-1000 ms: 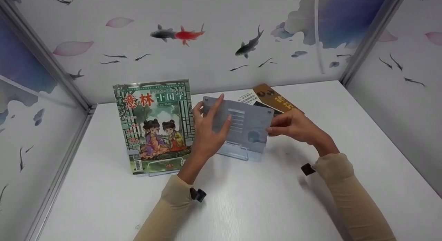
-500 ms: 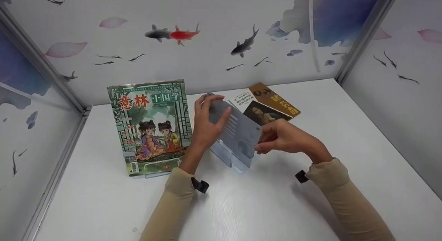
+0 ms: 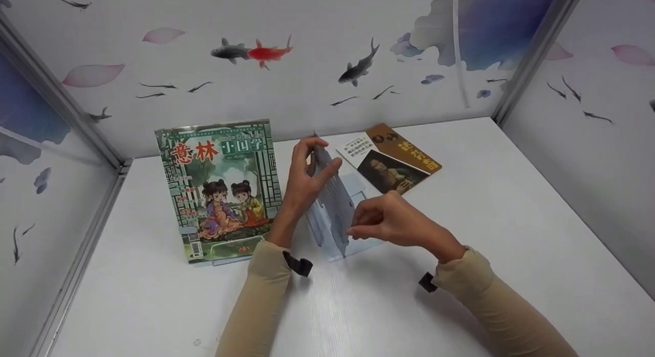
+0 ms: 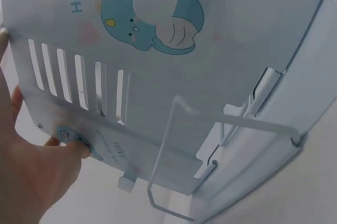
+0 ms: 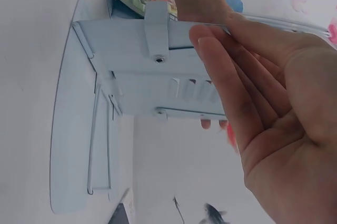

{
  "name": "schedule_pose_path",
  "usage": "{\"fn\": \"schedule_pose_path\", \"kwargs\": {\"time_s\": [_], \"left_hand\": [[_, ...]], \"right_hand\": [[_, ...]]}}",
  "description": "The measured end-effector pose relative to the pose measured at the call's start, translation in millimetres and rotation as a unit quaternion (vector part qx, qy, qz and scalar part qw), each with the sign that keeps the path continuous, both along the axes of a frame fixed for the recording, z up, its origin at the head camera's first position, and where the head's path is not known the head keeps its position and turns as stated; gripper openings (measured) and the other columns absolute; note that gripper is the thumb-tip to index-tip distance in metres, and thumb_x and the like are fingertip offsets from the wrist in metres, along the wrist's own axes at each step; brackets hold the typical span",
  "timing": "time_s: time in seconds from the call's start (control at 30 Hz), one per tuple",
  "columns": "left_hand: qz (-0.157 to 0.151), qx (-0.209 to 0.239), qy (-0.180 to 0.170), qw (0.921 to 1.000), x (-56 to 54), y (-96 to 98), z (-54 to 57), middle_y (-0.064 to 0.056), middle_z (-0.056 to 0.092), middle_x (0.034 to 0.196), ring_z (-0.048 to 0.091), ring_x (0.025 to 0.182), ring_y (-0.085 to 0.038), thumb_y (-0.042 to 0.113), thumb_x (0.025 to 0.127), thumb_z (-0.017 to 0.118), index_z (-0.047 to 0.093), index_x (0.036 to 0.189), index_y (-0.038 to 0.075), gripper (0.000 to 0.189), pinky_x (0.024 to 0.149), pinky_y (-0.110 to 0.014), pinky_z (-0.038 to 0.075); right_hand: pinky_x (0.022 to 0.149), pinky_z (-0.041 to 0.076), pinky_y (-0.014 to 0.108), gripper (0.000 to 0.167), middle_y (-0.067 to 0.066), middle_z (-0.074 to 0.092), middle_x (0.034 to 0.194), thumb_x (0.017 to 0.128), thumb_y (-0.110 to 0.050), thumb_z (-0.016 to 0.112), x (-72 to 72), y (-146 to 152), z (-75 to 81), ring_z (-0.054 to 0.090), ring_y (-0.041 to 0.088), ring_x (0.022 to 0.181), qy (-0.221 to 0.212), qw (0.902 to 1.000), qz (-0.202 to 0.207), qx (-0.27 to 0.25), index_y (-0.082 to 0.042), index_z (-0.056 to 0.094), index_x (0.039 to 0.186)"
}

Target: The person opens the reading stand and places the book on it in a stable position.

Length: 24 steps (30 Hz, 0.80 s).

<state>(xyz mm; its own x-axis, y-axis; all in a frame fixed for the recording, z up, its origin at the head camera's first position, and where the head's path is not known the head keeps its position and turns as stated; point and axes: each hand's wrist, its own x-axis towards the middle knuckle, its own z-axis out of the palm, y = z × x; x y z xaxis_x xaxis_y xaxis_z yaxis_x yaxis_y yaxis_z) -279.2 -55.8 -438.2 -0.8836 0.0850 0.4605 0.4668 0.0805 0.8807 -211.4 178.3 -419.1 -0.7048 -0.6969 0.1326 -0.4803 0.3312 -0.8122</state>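
A light blue metal book stand [image 3: 333, 201], folding and slotted, stands on the table in front of me with its panel almost edge-on. Its flat base plate [image 5: 66, 145] lies on the table, and a wire bracket [image 4: 237, 121] sticks out near the hinge. Cartoon dinosaur prints show on the panel in the left wrist view. My left hand [image 3: 304, 180] grips the panel's upper part, thumb on one face and fingers round the other side. With curled fingers and thumb, my right hand [image 3: 396, 221] pinches the panel's near edge; its fingertips are partly hidden.
A green illustrated magazine [image 3: 225, 193] leans upright on a similar stand [image 3: 235, 260] at the left. A brown, white and black book [image 3: 394, 162] lies flat at the back right of the white table [image 3: 486, 203]. Printed walls [image 3: 286, 101] enclose the back and sides.
The stand's panel has turned from nearly facing me to edge-on, and the base plate now shows behind it. My right hand has moved left and nearer with the edge; my left hand keeps its hold.
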Motion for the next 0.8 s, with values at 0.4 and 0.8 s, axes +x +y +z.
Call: {"fn": "schedule_pose_path", "kwargs": {"time_s": [0.4,0.8], "left_hand": [[-0.025,0.025,0.0,0.9994,-1.6,-6.7,-4.9,-0.002,0.039,0.162,0.032,0.161,-0.027,0.04,0.1,0.072,0.053,0.138,0.02,0.048,0.13,-0.068,0.027],[-0.05,0.057,0.012,0.997,-1.3,-11.6,-6.4,-0.006,0.038,0.161,0.034,0.162,-0.031,0.031,0.102,0.069,0.049,0.139,0.011,0.047,0.132,-0.055,0.031]], "right_hand": [[0.095,0.065,0.039,0.02,0.002,0.082,0.111,0.098,-0.012,0.08,-14.3,-0.2,-15.4,0.079,0.017,0.103,0.013,0.9952,-0.021,0.095,-0.01,0.079,0.119],[0.102,0.062,0.046,0.027,0.009,0.08,0.118,0.097,-0.002,0.077,-33.4,4.8,-46.0,0.074,0.022,0.111,0.038,0.968,-0.101,0.227,-0.007,0.079,0.124]]}}
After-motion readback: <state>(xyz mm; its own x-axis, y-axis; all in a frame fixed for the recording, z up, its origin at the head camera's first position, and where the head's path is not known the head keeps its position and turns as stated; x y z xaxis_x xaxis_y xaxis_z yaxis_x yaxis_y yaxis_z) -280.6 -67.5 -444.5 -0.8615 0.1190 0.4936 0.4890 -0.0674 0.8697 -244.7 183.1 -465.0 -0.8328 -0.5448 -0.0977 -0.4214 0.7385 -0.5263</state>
